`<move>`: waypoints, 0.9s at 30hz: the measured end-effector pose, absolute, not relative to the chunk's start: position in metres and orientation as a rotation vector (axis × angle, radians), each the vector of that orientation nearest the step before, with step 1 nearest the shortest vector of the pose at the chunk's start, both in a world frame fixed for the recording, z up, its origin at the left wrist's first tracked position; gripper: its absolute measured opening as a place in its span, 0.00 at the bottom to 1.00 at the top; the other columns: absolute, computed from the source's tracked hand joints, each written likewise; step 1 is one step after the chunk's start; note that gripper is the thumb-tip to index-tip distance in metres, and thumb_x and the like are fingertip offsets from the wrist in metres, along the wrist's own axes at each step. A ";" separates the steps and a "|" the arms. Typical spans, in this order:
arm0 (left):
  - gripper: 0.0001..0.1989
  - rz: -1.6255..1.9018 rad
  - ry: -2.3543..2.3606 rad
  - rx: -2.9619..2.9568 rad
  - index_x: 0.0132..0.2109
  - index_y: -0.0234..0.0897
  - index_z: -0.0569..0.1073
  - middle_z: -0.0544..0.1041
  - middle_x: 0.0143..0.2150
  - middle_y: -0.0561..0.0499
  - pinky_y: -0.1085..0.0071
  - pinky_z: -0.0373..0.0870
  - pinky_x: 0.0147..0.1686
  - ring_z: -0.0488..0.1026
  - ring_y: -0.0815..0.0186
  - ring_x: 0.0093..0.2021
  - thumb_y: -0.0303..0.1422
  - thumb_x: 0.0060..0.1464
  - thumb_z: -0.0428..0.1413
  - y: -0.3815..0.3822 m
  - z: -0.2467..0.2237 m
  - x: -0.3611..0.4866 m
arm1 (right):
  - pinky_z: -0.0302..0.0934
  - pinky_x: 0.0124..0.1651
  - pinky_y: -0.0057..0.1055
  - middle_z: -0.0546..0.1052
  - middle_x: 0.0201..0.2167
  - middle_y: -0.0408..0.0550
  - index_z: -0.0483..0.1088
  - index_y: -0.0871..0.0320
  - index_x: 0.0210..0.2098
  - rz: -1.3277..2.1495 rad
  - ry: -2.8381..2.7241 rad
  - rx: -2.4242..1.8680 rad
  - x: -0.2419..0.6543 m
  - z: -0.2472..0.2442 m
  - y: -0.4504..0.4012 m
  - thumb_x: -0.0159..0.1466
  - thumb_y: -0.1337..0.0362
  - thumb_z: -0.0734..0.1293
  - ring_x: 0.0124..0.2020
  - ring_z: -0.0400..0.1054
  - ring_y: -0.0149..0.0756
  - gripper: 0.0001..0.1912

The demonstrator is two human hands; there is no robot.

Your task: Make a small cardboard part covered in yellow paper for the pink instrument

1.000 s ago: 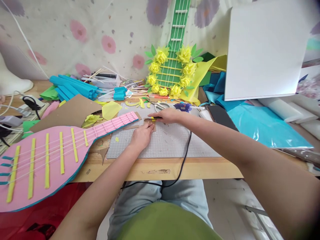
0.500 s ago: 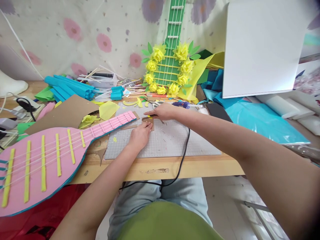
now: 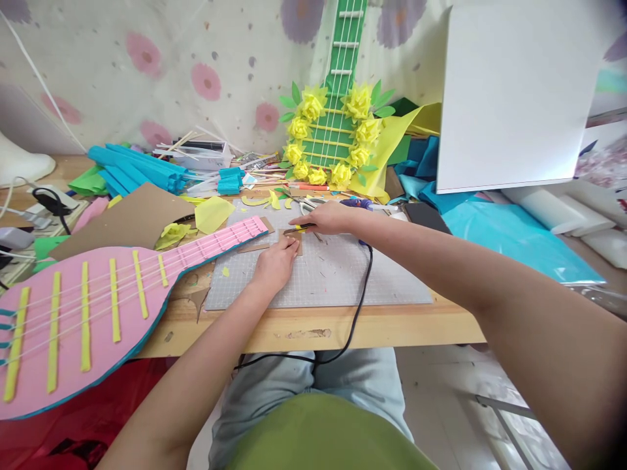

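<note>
While the left hand, grip unclear, steadies flat brown cardboard on the grey gridded mat, the right hand holds a slim yellow-and-black knife. Cutting seems in hand; the next stroke needs steadiness.

One wide, head-worn camera looks forward and down from above the wearer's green shirt, which fills the bottom edge. The left hand and right hand appear mid-frame, and beyond the desk the view faces a flower-patterned backdrop.
</note>
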State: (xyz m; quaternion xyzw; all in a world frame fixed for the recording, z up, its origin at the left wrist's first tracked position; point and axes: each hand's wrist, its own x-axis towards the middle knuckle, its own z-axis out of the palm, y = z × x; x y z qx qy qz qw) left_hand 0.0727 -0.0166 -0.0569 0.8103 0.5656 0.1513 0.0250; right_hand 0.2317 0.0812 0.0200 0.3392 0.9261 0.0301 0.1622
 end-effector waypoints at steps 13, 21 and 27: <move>0.17 0.501 1.734 2.488 0.52 0.35 0.70 0.71 0.54 0.49 0.68 0.67 0.50 0.69 0.62 0.51 0.27 0.57 0.46 -0.017 -0.057 0.072 | 0.49 0.33 0.29 0.76 0.44 0.50 0.55 0.45 0.61 0.045 2.622 0.965 0.235 0.021 0.084 0.64 0.57 0.57 0.38 0.68 0.39 0.25; 0.17 0.495 1.732 2.490 0.51 0.36 0.70 0.71 0.54 0.48 0.66 0.68 0.48 0.70 0.61 0.50 0.27 0.57 0.46 -0.016 -0.058 0.072 | 0.49 0.33 0.29 0.76 0.44 0.51 0.55 0.46 0.61 0.033 2.603 0.987 0.245 0.019 0.083 0.64 0.57 0.57 0.36 0.68 0.38 0.25; 0.17 0.461 1.749 2.489 0.52 0.36 0.70 0.71 0.54 0.48 0.65 0.68 0.46 0.70 0.60 0.49 0.27 0.57 0.45 -0.016 -0.057 0.073 | 0.49 0.33 0.30 0.76 0.43 0.52 0.54 0.45 0.61 0.051 2.556 1.025 0.258 0.021 0.082 0.64 0.57 0.57 0.36 0.69 0.40 0.26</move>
